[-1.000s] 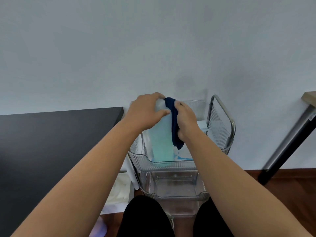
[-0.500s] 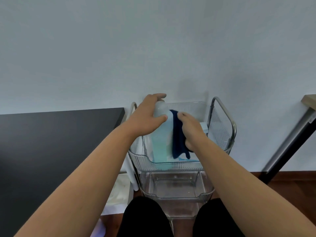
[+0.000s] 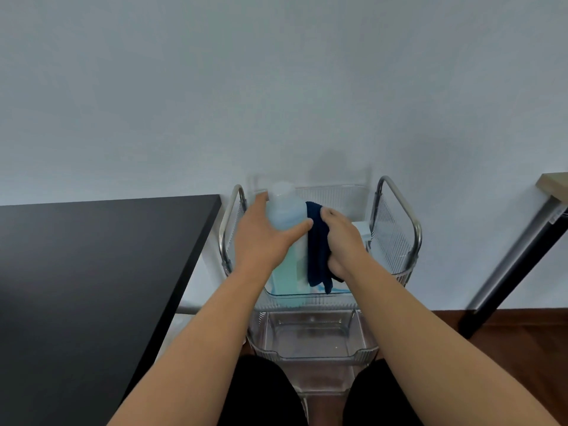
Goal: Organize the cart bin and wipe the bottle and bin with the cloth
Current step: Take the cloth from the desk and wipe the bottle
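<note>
Head view: cloth (image 3: 318, 244), pressed by right hand (image 3: 341, 238), now lower on bottle (image 3: 285, 216) than a second ago; left hand (image 3: 261, 238) gripping bottle upright in top bin (image 3: 307, 298); wiping midway.

Pale grey wall (image 3: 276, 87); black tabletop (image 3: 76, 287) left; dark wood floor (image 3: 507, 348).
</note>
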